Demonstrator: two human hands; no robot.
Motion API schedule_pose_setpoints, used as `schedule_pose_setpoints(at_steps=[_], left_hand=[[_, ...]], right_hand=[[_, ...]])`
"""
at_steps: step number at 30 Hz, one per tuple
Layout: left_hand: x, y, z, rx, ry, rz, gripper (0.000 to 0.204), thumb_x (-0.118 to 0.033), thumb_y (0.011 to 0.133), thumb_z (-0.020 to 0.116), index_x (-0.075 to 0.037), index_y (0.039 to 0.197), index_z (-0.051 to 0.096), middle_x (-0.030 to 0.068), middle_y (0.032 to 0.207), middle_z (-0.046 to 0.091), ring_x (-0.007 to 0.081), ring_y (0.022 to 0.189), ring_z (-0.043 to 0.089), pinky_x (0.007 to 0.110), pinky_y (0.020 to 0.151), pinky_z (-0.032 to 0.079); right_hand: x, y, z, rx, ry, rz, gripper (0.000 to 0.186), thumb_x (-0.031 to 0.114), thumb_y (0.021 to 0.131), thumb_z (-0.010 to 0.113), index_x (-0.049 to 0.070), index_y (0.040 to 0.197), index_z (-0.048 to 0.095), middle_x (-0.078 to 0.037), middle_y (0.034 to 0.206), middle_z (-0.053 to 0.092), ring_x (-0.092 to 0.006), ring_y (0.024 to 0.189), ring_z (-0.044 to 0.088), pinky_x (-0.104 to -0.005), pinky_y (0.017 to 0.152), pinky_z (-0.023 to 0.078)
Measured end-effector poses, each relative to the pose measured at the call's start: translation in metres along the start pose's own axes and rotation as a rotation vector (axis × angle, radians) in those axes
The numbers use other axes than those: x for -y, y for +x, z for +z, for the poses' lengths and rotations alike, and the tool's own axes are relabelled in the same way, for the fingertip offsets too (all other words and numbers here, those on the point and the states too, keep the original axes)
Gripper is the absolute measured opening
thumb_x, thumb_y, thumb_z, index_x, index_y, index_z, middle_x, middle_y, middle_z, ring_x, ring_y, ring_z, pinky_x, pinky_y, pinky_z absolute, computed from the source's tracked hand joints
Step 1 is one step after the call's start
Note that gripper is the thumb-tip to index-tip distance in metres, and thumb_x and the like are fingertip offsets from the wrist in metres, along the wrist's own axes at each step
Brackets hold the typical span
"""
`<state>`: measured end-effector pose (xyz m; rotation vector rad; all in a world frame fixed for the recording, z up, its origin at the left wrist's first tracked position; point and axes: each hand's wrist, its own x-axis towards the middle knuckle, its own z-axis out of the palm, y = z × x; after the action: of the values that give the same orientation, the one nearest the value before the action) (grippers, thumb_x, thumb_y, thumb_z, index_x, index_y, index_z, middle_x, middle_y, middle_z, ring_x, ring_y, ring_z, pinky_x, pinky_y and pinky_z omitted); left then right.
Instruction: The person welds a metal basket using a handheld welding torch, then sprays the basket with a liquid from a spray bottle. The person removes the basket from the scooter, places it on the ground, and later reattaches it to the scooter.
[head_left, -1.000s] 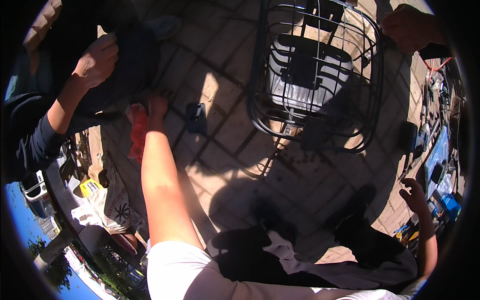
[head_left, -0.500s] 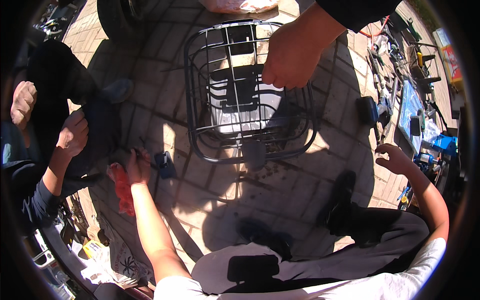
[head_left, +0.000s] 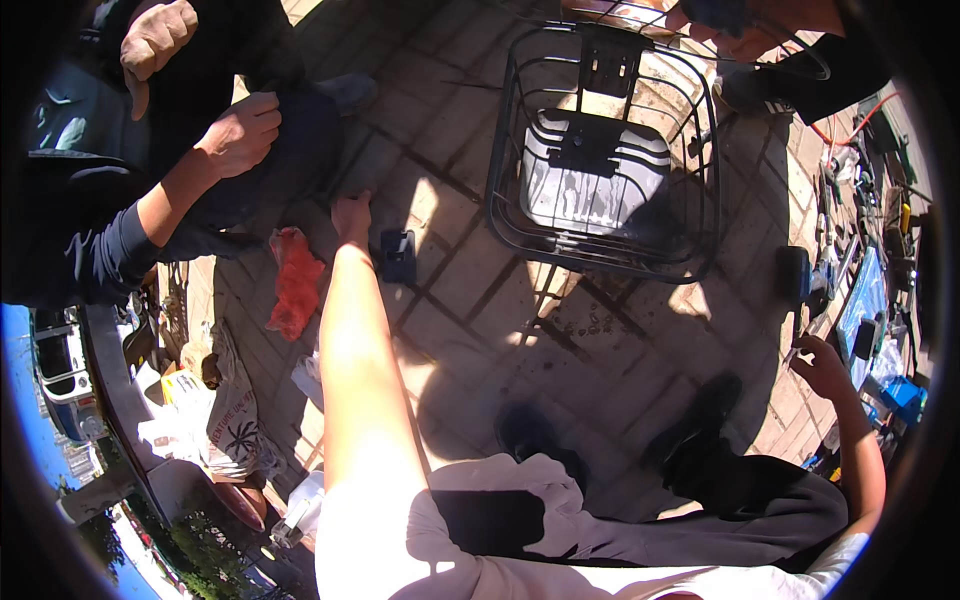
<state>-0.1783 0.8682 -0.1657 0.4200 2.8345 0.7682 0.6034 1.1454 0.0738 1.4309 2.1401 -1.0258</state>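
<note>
My left hand [head_left: 350, 215] reaches low over the paving, between a crumpled red plastic bag or cloth [head_left: 295, 285] and a small dark blue flat thing [head_left: 398, 257]. Its fingers are foreshortened and in shadow, so whether they are closed does not show. Out to the right, my right hand [head_left: 818, 366] hangs with fingers apart, near the tools. A black wire basket [head_left: 503, 190] stands ahead, uncovered, with a pale grey plate [head_left: 575, 195] visible inside. At its far right, another person's hand [head_left: 750, 42] is by a thin wire frame [head_left: 800, 62].
At left, another person's two hands [head_left: 240, 135] [head_left: 158, 40] are raised, both closed. Tools and a blue plastic-wrapped item [head_left: 862, 300] lie along the right. A printed light bag [head_left: 235, 410] sits at lower left. Dark shoes [head_left: 535, 435] are on the paving before me.
The wire frame that covered the basket has been lifted away toward the upper right by the other person's hand. The view has shifted; my left arm stretches farther forward.
</note>
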Motion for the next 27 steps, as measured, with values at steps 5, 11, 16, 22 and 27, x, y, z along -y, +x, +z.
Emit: schedule_pose_setpoints(at_steps=[5, 11, 16, 22, 27], left_hand=[[-0.005, 0.037, 0.029, 0.051, 0.484, 0.183, 0.047, -0.04, 0.077, 0.073, 0.003, 0.095, 0.072, 0.0269, 0.1, 0.068, 0.0397, 0.1, 0.066, 0.047, 0.087, 0.052], [0.035, 0.046, 0.034, 0.027, 0.311, 0.208, 0.037, -0.025, 0.08, 0.068, 0.002, 0.105, 0.069, 0.0262, 0.106, 0.066, 0.0397, 0.104, 0.064, 0.047, 0.088, 0.051], [0.023, 0.039, 0.022, 0.041, 0.014, 0.043, 0.024, -0.016, 0.081, 0.059, 0.003, 0.095, 0.063, 0.0213, 0.087, 0.066, 0.0358, 0.081, 0.065, 0.045, 0.072, 0.052], [-0.051, -0.06, -0.02, 0.742, -1.361, -0.568, 0.007, -0.012, 0.08, 0.052, -0.008, 0.085, 0.054, 0.0063, 0.077, 0.054, 0.0204, 0.066, 0.049, 0.033, 0.058, 0.042], [-0.128, -0.144, -0.031, 0.952, -1.159, -0.578, 0.012, -0.022, 0.088, 0.059, -0.01, 0.091, 0.055, -0.0004, 0.078, 0.048, 0.0142, 0.067, 0.045, 0.027, 0.056, 0.036]], right_hand=[[-0.002, -0.027, -0.004, -0.046, 0.005, 0.081, 0.036, 0.019, 0.08, 0.072, 0.001, 0.11, 0.067, -0.014, 0.103, 0.066, -0.0243, 0.094, 0.063, -0.0356, 0.083, 0.05], [0.0, -0.025, 0.003, -0.043, -0.109, 0.05, 0.038, 0.025, 0.081, 0.075, 0.002, 0.111, 0.066, -0.017, 0.103, 0.067, -0.03, 0.097, 0.065, -0.0379, 0.086, 0.051], [0.006, -0.003, -0.009, 0.015, -0.149, -0.041, 0.037, 0.024, 0.083, 0.073, 0.002, 0.112, 0.065, -0.017, 0.101, 0.066, -0.0307, 0.095, 0.065, -0.0382, 0.083, 0.051], [0.023, 0.04, -0.021, 0.045, -0.173, -0.09, 0.043, 0.03, 0.085, 0.069, 0.004, 0.118, 0.063, -0.018, 0.111, 0.065, -0.0321, 0.103, 0.063, -0.0393, 0.09, 0.05], [0.035, 0.077, -0.027, -0.094, 0.138, -0.122, 0.045, 0.025, 0.083, 0.071, -0.001, 0.118, 0.061, -0.016, 0.107, 0.066, -0.0268, 0.101, 0.064, -0.035, 0.089, 0.049]])
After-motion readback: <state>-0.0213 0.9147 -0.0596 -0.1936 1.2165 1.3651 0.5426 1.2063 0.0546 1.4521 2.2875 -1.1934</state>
